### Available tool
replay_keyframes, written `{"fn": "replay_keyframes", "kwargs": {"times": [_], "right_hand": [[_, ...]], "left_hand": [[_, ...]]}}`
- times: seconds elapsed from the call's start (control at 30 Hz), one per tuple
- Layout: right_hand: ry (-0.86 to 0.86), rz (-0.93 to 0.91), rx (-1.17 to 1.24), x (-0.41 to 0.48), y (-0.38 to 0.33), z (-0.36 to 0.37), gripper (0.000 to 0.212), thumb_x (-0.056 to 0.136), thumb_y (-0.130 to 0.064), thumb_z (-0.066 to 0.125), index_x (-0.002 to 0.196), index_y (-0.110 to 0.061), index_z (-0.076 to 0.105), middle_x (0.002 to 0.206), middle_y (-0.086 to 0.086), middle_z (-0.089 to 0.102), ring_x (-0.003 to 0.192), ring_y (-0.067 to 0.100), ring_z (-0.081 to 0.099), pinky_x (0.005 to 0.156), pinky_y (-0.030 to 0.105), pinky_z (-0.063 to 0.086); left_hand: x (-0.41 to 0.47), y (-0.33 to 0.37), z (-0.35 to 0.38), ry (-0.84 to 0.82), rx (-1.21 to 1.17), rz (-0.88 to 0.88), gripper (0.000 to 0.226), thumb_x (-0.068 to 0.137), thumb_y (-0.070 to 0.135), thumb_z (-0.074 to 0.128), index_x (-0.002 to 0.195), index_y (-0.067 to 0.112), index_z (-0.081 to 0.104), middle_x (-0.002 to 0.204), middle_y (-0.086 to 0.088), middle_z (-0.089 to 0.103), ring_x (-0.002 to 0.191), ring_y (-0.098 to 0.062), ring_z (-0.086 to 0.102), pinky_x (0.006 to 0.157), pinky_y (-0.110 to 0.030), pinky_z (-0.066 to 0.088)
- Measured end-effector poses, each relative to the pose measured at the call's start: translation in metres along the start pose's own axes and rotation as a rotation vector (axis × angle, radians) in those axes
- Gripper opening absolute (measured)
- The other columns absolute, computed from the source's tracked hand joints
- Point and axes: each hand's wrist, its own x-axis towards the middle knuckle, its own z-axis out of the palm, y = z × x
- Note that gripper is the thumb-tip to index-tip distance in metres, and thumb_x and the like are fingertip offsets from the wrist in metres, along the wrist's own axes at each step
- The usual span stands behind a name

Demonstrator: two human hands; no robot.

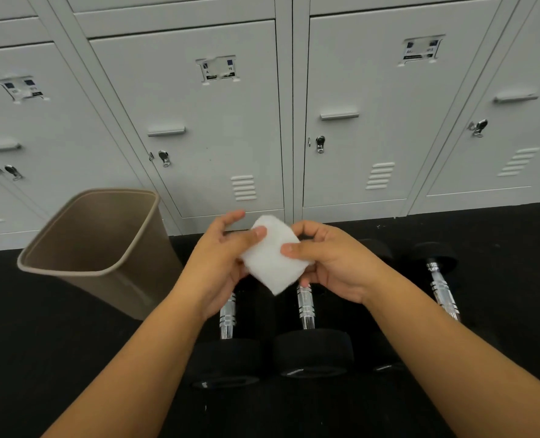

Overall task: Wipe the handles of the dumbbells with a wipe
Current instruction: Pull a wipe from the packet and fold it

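— Both hands are up at the centre of the frame, right?

— Yes. I see my left hand and right hand close together, each pinching the same folded white wipe. The left thumb lies across its upper left corner with the fingers curled loosely behind; the right thumb presses its right edge, fingers tucked underneath. Both forearms run in from the bottom corners, converging on the wipe.

— Where does the wipe sit against the dumbbells?

— Held in the air, above and in front of them, not touching. Three dumbbells lie on the black floor below my hands: the left dumbbell and middle dumbbell side by side at lower centre, chrome handles pointing away from me, and the right dumbbell further right, partly behind my right forearm.

— Anything else nearby?

— One tan bin stands at the left of the frame, and grey lockers fill the upper half.
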Motion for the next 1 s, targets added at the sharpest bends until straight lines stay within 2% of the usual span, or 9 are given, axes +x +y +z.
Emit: {"fn": "replay_keyframes", "kwargs": {"times": [0.07,0.17,0.37,0.53,0.63,0.7,0.8,0.9,1.0], "right_hand": [[0.07,-0.038,0.132,0.003,0.005,0.0,0.016,0.085,-0.007,0.065,0.099,-0.014,0.061,0.092,0.007,0.068,0.074,0.02,0.067,0.048,0.024,0.053],[0.109,-0.054,0.16,0.005,0.011,0.0,0.028,0.086,-0.007,0.065,0.112,-0.014,0.059,0.104,0.009,0.069,0.086,0.022,0.068,0.056,0.027,0.055],[0.147,-0.073,-0.027,0.007,0.012,0.001,0.036,0.084,-0.011,0.068,0.119,-0.015,0.062,0.111,0.013,0.07,0.102,0.036,0.066,0.075,0.039,0.046],[0.162,-0.124,-0.076,0.008,0.005,-0.002,0.027,0.09,-0.021,0.062,0.117,-0.019,0.066,0.117,0.011,0.069,0.109,0.036,0.062,0.077,0.043,0.046],[0.176,-0.144,-0.02,0.008,0.005,-0.003,0.027,0.091,-0.019,0.06,0.117,-0.014,0.066,0.116,0.013,0.07,0.113,0.037,0.062,0.1,0.058,0.044],[0.173,-0.138,0.012,0.008,0.005,-0.004,0.027,0.091,-0.016,0.059,0.117,-0.01,0.066,0.117,0.015,0.069,0.113,0.037,0.062,0.103,0.06,0.042],[0.145,-0.124,0.068,0.007,0.005,-0.005,0.027,0.092,-0.011,0.058,0.117,-0.008,0.066,0.117,0.017,0.069,0.111,0.037,0.063,0.099,0.057,0.045],[0.085,-0.128,0.119,0.007,0.005,-0.006,0.025,0.092,-0.007,0.055,0.114,-0.008,0.067,0.108,0.014,0.071,0.091,0.031,0.066,0.068,0.038,0.053],[0.025,-0.126,0.14,0.005,0.004,-0.008,0.025,0.093,0.001,0.05,0.095,-0.01,0.073,0.101,0.009,0.071,0.08,0.023,0.067,0.057,0.028,0.053]], "left_hand": [[-0.005,-0.007,0.004,-0.001,-0.229,-0.171,0.061,0.077,0.038,0.069,0.128,0.006,0.057,0.117,-0.02,0.068,0.094,-0.029,0.07,0.074,-0.036,0.061],[-0.01,-0.015,0.009,-0.016,-0.305,-0.341,0.063,0.075,0.05,0.067,0.116,0.003,0.066,0.095,-0.012,0.069,0.073,-0.017,0.064,0.064,-0.028,0.052],[-0.006,-0.024,0.013,0.105,-0.118,-0.112,0.029,0.082,0.029,0.067,0.107,0.015,0.07,0.101,-0.006,0.074,0.092,-0.022,0.067,0.069,-0.03,0.05],[-0.008,-0.018,0.015,0.076,-0.121,0.096,0.03,0.087,0.021,0.061,0.115,0.011,0.068,0.114,-0.005,0.073,0.106,-0.023,0.069,0.086,-0.037,0.059],[-0.007,-0.016,0.014,0.084,-0.098,0.141,0.031,0.084,0.02,0.062,0.112,0.01,0.069,0.112,-0.006,0.074,0.105,-0.023,0.07,0.085,-0.036,0.059],[-0.006,-0.015,0.013,0.083,-0.093,0.152,0.028,0.083,0.019,0.063,0.108,0.008,0.07,0.111,-0.008,0.074,0.105,-0.025,0.07,0.085,-0.036,0.06],[-0.005,-0.013,0.012,0.071,-0.105,0.154,0.025,0.081,0.014,0.063,0.103,0.007,0.071,0.107,-0.009,0.075,0.102,-0.027,0.071,0.08,-0.034,0.061],[-0.003,-0.013,0.008,0.043,-0.122,0.163,0.026,0.081,0.009,0.062,0.106,0.006,0.071,0.108,-0.011,0.075,0.101,-0.027,0.071,0.078,-0.034,0.061],[0.0,-0.015,0.002,0.0,-0.143,0.169,0.022,0.088,-0.002,0.056,0.089,0.007,0.076,0.103,-0.015,0.073,0.098,-0.029,0.07,0.075,-0.033,0.061]]}}
